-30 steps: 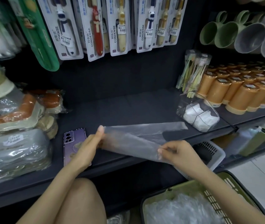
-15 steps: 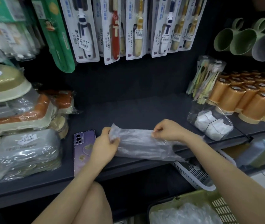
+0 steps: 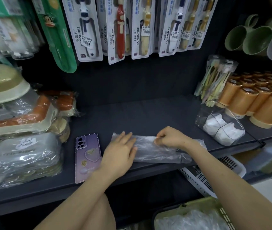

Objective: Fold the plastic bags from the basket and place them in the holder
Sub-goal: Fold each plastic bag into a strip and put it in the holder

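So the bag [image 3: 156, 151] is lying flat on the shelf [image 3: 148, 113] just right of the phone [image 3: 87, 155], down to a long narrow strip. The left hand [image 3: 120, 151] sits on the end nearest the phone with its fingers [image 3: 125, 138] straight and together, pressing flat. I'd guess that's to pin the slippery plastic so it can't slide or spring open. The right hand [image 3: 170, 137] is further right of the phone, fingers curled and pinching the bag's far edge near the middle, probably setting up the next fold. The holder [image 3: 221, 128], clear with white folded bags inside, stands well to the right of the phone, handy once this one's done. The basket [image 3: 195, 214] of loose bags is lower, right of the phone, below the shelf.
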The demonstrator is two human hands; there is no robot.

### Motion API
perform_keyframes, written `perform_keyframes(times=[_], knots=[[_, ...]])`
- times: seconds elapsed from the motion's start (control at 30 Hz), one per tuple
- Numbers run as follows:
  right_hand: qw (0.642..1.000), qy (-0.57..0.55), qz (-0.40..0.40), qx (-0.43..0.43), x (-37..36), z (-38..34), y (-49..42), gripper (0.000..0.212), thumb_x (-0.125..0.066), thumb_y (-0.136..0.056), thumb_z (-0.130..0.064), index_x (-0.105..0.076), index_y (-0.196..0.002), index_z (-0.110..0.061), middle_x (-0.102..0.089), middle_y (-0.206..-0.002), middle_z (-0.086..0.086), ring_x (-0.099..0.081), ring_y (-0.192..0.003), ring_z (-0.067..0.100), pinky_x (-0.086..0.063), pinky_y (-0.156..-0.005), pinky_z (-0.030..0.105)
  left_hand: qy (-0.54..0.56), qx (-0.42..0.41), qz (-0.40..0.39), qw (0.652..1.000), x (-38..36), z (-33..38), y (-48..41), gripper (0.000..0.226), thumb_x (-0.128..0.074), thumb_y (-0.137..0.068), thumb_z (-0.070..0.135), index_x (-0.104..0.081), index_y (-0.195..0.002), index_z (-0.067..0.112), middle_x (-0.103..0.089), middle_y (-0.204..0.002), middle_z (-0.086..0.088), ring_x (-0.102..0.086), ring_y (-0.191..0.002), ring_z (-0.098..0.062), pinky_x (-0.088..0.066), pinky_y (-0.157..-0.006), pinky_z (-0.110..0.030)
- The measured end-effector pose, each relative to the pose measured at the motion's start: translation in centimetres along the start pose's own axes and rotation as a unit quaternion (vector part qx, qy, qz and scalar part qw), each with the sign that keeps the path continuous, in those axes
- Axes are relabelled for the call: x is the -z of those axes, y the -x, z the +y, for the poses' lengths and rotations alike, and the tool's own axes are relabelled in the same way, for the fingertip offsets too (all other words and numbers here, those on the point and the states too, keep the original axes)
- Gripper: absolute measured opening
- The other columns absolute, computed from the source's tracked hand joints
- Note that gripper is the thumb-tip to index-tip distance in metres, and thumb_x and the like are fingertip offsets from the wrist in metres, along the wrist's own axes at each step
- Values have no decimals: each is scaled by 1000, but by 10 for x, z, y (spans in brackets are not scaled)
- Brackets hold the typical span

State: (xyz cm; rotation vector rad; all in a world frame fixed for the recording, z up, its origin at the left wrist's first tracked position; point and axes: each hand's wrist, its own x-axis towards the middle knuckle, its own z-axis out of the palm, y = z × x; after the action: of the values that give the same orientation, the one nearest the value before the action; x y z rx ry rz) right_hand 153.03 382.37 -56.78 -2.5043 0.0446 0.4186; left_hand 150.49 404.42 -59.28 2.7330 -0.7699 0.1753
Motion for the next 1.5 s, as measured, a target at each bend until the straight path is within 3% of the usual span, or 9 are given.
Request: perform_keyframes(times=[0.2,0.4,0.57,0.67,0.77,0.93,1.07,1.27,1.5], knots=[[1000,2,-2,-3,0,-3,-2,24,-58,-87,-26,-54,-66,-15,-47,-64,3,-44,-64,17,-33,-63,30,-32,42,-128,990,-7,-8,1,79,2,-90,62,-1,-154,16,5,-162,-1,10,-149,-17,12,-112,-22],[1000,9,-8,-7,1,-4,-3,20,-59,-88,-25,-54,-71,-15,-48,-69,2,-45,-66,17,-34,-62,30,-49,51,-170,983,-11,-8,2,98,11,-76,77,8,-153,16,14,-161,-4,17,-147,-17,16,-111,-25],[999,-44,0,-6,12,-5,3,12,-61,-91,-30,-65,-96,-21,-62,-85,-10,-60,-86,13,-48,-77,28,-49,67,-166,983,-15,-7,1,74,-7,-95,61,9,-153,19,17,-161,-3,20,-147,-17,13,-118,-31],[982,137,130,5,13,-5,15,38,-51,-95,-43,-54,-130,-28,-63,-116,-5,-55,-114,23,-37,-98,39,-46,75,-166,982,-18,-5,-1,77,-9,-93,65,9,-153,20,17,-160,-4,21,-146,-18,13,-119,-33],[917,278,271,92,-22,-14,29,48,-39,-90,-45,-60,-128,-24,-65,-121,3,-59,-113,28,-34,-104,49,-51,81,-163,982,-22,-2,-5,81,-12,-92,70,8,-153,21,17,-160,-5,20,-146,-19,13,-119,-33],[909,358,182,111,-72,-6,32,49,-32,-88,-39,-73,-109,-23,-72,-110,6,-67,-103,30,-41,-93,64,-36,76,-146,986,-23,0,-7,110,10,-63,90,4,-154,28,15,-161,-4,18,-147,-19,13,-116,-31],[931,316,177,43,-58,36,44,62,-12,-98,-51,-60,-130,-29,-59,-135,6,-54,-125,33,-27,-104,67,-38,76,-144,986,-20,1,-6,124,20,-46,93,5,-153,32,16,-161,-3,18,-147,-19,13,-116,-31],[935,311,161,-62,-16,85,74,104,38,-63,-69,-4,-153,-37,-6,-162,-4,0,-150,21,12,-114,54,-39,80,-142,986,-22,0,-5,126,28,-43,92,6,-153,35,21,-159,-6,22,-146,-22,12,-119,-34],[933,286,185,113,-67,18,49,73,1,-100,-55,-54,-136,-24,-52,-140,12,-46,-132,33,-8,-111,57,-54,88,-145,984,-21,2,-6,108,12,-57,82,4,-153,35,17,-161,-7,17,-147,-23,9,-120,-35]])
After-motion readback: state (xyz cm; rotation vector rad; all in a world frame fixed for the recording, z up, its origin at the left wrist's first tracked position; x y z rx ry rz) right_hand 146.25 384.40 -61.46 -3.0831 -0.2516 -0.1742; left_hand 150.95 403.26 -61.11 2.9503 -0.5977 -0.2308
